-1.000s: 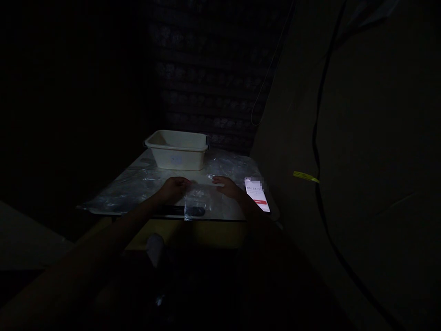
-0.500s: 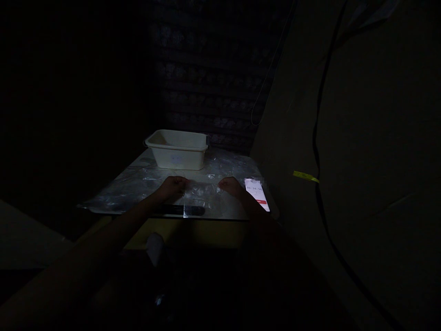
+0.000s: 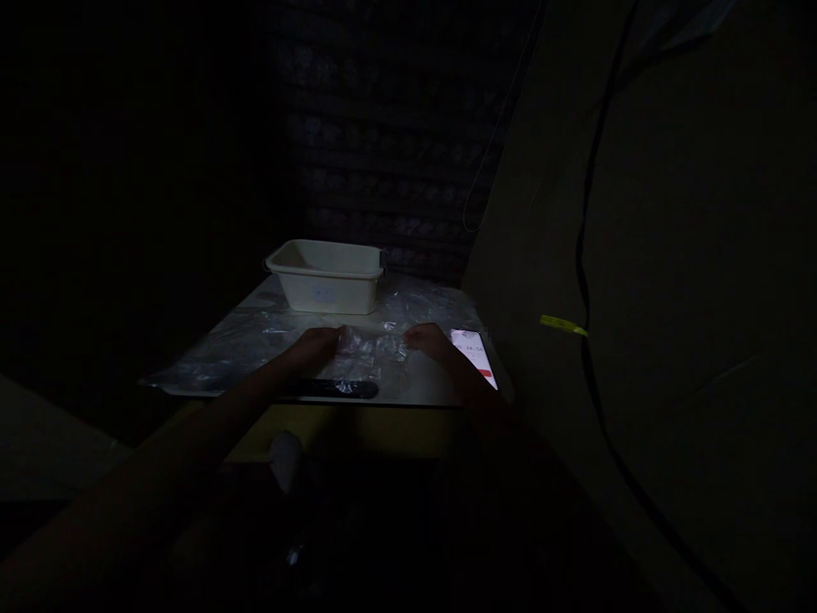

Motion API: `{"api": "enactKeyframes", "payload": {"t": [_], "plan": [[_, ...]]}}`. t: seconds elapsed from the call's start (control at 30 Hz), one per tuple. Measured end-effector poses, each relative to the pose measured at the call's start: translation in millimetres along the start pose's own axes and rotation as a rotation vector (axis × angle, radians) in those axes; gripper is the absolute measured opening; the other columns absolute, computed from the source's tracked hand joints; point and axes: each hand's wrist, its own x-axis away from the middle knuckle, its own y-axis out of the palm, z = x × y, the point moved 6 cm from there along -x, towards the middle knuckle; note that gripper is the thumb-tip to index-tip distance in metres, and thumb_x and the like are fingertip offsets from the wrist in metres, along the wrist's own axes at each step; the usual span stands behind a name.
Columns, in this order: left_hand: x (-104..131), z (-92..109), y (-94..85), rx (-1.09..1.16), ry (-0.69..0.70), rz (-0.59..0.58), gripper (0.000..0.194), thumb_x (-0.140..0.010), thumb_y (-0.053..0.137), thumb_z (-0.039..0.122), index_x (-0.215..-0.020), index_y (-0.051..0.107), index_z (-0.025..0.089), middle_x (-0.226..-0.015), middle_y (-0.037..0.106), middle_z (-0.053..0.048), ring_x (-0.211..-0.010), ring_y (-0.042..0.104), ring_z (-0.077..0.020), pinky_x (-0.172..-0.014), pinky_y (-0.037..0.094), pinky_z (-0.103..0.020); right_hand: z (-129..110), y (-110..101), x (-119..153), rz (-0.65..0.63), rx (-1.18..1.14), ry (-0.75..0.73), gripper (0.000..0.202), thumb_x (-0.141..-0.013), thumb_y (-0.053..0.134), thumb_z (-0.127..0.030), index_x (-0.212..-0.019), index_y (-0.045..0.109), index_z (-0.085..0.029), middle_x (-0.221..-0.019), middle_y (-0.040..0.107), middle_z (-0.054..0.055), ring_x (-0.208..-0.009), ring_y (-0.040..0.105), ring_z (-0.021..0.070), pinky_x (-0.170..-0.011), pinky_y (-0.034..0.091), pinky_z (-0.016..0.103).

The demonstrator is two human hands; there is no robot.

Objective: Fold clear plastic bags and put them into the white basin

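A clear plastic bag (image 3: 365, 353) is stretched between my two hands above the front part of the table (image 3: 427, 379). My left hand (image 3: 321, 342) is closed on its left side, fingers partly lost in the dark. At the bag's right edge, my right hand (image 3: 426, 339) pinches the plastic. Under the bag, near the table's front edge, lies a long dark flat object (image 3: 338, 389). More thin clear plastic (image 3: 239, 336) is spread over the table's left side.
Farther back on the table stands a pale rectangular basin (image 3: 328, 294). A lit phone (image 3: 473, 356) lies right of my right hand. A dark cable (image 3: 584, 255) with a yellow tag (image 3: 562, 324) hangs at the right wall.
The plastic between my hands has become more crumpled and bunched toward the middle. My left hand has turned slightly, and both hands remain at nearly the same place.
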Motion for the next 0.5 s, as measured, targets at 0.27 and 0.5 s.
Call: {"api": "enactKeyframes", "payload": {"t": [0.27,0.5], "plan": [[1,10,6.1,0.003,-0.156,-0.122,0.051,-0.063,0.034,0.059,-0.062,0.056,0.012,-0.051,0.057,-0.007,-0.052,0.054,-0.0189,-0.048,0.040,-0.029,-5,-1,1,0.067,-0.042,0.102,0.012,-0.059,0.049,-0.017,-0.052,0.057,-0.013,-0.039,0.049,-0.003,-0.042,0.046,0.0063,-0.044,0.037,0.018],[-7,4,-3.2,-0.191,0.065,0.049,0.030,-0.051,0.060,0.040,-0.058,0.051,0.013,-0.044,0.048,0.003,-0.042,0.046,-0.0093,-0.041,0.032,-0.021,-10,2,11,-0.012,-0.032,0.187,0.013,-0.060,0.053,-0.023,-0.054,0.057,-0.012,-0.039,0.046,-0.004,-0.039,0.044,0.0064,-0.040,0.034,0.018]]}}
